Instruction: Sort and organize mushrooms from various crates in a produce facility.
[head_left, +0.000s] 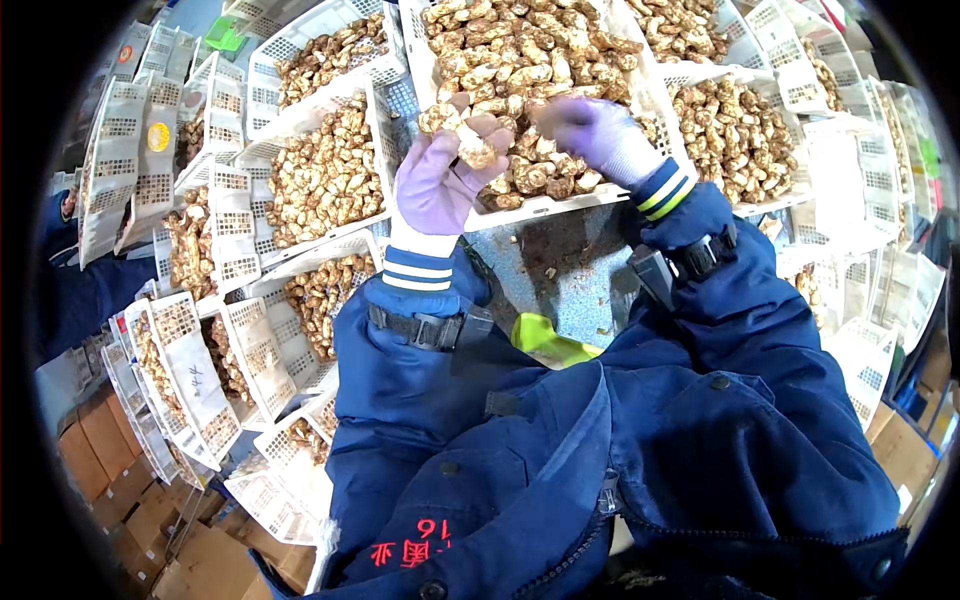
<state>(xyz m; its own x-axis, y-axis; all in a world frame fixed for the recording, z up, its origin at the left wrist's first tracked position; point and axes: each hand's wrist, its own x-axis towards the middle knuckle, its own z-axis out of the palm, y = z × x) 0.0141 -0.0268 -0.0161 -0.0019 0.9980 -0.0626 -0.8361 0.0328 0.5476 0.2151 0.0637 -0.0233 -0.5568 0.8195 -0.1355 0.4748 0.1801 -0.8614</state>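
Observation:
My left hand (442, 176), in a light purple glove, holds a pale brown-speckled mushroom (472, 142), with a rounded one at its upper end, over the front left of a white plastic crate (536, 212). That crate is heaped with mushrooms of the same kind (536, 56). To the right, my right hand (592, 131), gloved alike, is over the front right part of the heap. Its fingers are blurred, so whether they grip a mushroom cannot be told.
Perforated white crates of mushrooms stand left (322, 240) and right (750, 204) of the middle one. A yellow-green plastic object (551, 345) lies below, near my lap. Cardboard boxes (202, 562) are at the lower left. Another person's dark blue sleeve (90, 300) shows at the far left.

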